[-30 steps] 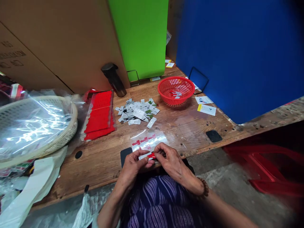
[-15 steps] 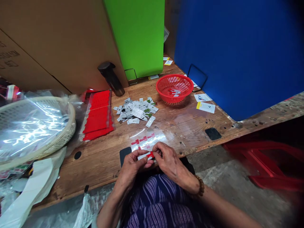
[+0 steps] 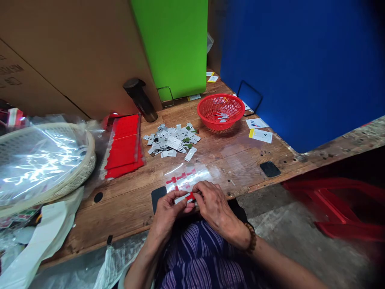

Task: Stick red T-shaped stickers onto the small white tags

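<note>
Near the table's front edge, my left hand pinches a small flat silvery piece between thumb and fingers. A red sticker lies across the right end of this piece. The thumb and fingertips of my right hand are closed on that red end; the exact grip is partly hidden. Just behind my hands lies a clear sheet bearing several red shapes. Farther back is a loose pile of flat silvery pieces, some with green parts.
A red basket holding a few small pieces stands behind right. To the left are red sheets, a dark bottle and a cream basket with plastic bags. Green and blue panels rise behind.
My right hand has shifted very slightly at the red end of the piece, its fingers curling a little differently. My left hand keeps its hold; everything on the table stays put.
</note>
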A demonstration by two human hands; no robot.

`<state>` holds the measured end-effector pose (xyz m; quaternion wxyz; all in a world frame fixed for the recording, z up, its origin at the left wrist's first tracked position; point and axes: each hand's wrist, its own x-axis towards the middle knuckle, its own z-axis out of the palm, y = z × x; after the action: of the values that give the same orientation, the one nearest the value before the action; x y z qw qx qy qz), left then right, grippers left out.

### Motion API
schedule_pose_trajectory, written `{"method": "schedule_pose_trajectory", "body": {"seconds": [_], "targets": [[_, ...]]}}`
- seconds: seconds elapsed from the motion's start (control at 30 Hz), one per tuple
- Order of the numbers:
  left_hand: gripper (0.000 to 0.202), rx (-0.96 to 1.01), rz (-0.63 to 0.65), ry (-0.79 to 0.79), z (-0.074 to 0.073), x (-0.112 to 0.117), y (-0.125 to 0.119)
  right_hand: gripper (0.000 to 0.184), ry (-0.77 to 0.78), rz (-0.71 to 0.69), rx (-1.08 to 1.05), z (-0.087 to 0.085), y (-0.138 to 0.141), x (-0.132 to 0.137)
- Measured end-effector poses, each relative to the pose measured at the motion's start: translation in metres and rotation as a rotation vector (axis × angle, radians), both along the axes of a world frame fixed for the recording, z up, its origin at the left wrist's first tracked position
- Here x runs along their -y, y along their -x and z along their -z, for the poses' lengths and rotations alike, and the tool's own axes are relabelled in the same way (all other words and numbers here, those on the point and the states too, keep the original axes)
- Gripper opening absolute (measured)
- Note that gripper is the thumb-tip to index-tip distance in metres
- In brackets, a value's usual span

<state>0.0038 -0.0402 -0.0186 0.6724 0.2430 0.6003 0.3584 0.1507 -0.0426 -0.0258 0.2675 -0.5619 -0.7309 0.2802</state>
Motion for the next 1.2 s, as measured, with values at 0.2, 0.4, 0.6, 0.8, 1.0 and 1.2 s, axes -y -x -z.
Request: {"method": "schedule_pose_trajectory", "body": {"seconds": [0.2,0.4,0.6,0.8,1.0,1.2], "targets": [[0.032,0.032,-0.027,0.048,0.003,-0.002,0.002,0.018,-0.001,0.055,-0.094,0.004,-0.016,-0.015],[0.031,0.063,-0.027,0.077,-0.002,-0.002,0.005,0.017,0.207,-0.030,-0.266,0.007,-0.027,-0.025],[0.035,0.090,0.005,0.058,-0.009,0.000,0.005,0.024,0.381,-0.160,-0.426,-0.003,-0.019,-0.021],[0.038,0.094,0.042,0.018,-0.008,0.001,0.007,0.020,0.529,-0.198,-0.587,0.003,-0.015,-0.025],[0.041,0.084,0.027,0.031,-0.008,0.000,0.008,0.022,0.640,-0.209,-0.701,0.011,-0.013,-0.026],[0.044,0.099,0.061,0.032,-0.007,-0.004,0.005,0.016,0.654,-0.146,-0.686,0.006,-0.011,-0.027]]}}
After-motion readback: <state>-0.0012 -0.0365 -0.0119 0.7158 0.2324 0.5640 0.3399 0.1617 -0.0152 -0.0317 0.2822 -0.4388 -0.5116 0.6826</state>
